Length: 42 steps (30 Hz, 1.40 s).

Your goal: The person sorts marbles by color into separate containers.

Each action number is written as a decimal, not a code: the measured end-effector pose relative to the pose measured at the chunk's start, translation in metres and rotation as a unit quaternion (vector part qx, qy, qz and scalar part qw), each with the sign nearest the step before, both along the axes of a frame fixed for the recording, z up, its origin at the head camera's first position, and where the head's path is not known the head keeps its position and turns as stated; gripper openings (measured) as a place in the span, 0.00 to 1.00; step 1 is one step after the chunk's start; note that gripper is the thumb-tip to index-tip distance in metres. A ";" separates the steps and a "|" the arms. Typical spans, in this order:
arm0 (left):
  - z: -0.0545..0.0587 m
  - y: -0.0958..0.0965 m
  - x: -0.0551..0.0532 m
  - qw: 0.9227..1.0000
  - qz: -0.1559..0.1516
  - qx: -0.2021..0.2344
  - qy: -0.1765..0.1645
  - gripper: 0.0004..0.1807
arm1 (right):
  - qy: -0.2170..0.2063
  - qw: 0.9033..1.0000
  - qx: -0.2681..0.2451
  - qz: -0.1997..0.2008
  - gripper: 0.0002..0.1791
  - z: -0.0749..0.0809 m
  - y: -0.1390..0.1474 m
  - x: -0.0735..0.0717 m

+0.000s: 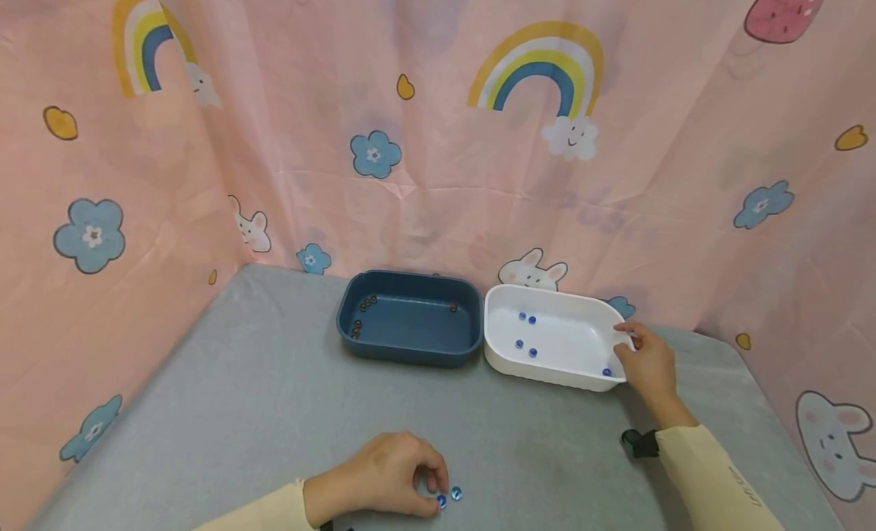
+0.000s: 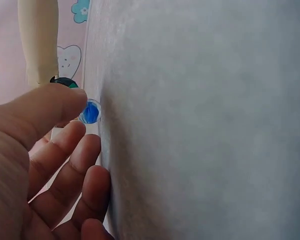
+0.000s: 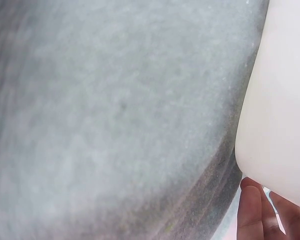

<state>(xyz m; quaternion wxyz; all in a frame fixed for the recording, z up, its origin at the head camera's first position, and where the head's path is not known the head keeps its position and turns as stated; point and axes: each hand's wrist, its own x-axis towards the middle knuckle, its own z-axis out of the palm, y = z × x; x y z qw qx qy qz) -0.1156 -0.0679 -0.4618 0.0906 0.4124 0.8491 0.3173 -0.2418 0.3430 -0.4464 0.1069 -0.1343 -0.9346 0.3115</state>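
Low at the front of the table, my left hand [image 1: 393,470] pinches a blue glass marble [image 1: 442,501] between thumb and forefinger. A second blue marble [image 1: 456,493] lies just right of it. In the left wrist view, a clear marble with a blue core [image 2: 91,111] shows at the thumb and finger tips. My right hand [image 1: 650,364] grips the right end of a white basin [image 1: 554,375], thumb and a finger over its rim. Several blue marbles [image 1: 532,320] lie inside. In the right wrist view, fingertips [image 3: 250,205] are against the outer wall of the basin [image 3: 280,110].
A dark blue basin [image 1: 411,356] stands left of the white one, nearly against it, with several brown marbles [image 1: 363,306] and one reddish marble [image 1: 453,308] inside. Grey cloth [image 1: 260,409] covers the table. A pink patterned curtain [image 1: 438,196] hangs behind and at both sides.
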 end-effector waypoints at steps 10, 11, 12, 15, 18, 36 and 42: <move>0.002 0.003 0.001 1.000 -0.011 -0.014 0.023 0.05 | -0.006 1.000 -0.002 -0.005 0.20 0.000 -0.001 0.001; 0.002 0.003 0.001 0.999 -0.013 -0.015 0.027 0.05 | -0.007 1.000 -0.003 -0.005 0.20 0.000 -0.001 0.001; 0.002 0.003 0.001 0.999 -0.015 -0.015 0.029 0.05 | -0.008 1.000 -0.003 -0.006 0.20 0.001 -0.001 0.001; 0.002 0.003 0.001 0.999 -0.018 -0.016 0.034 0.04 | -0.007 1.000 -0.004 -0.006 0.20 0.001 -0.001 0.001; 0.002 0.003 0.001 0.999 -0.019 -0.016 0.031 0.04 | -0.001 1.000 0.000 -0.004 0.20 0.000 -0.001 0.001; 0.016 0.001 -0.011 0.999 0.026 0.021 -0.032 0.05 | 0.000 1.000 0.003 -0.005 0.20 0.000 0.000 0.002; 0.021 -0.002 -0.016 0.996 0.053 0.046 -0.047 0.06 | 0.002 1.000 -0.001 -0.004 0.20 0.001 -0.001 0.002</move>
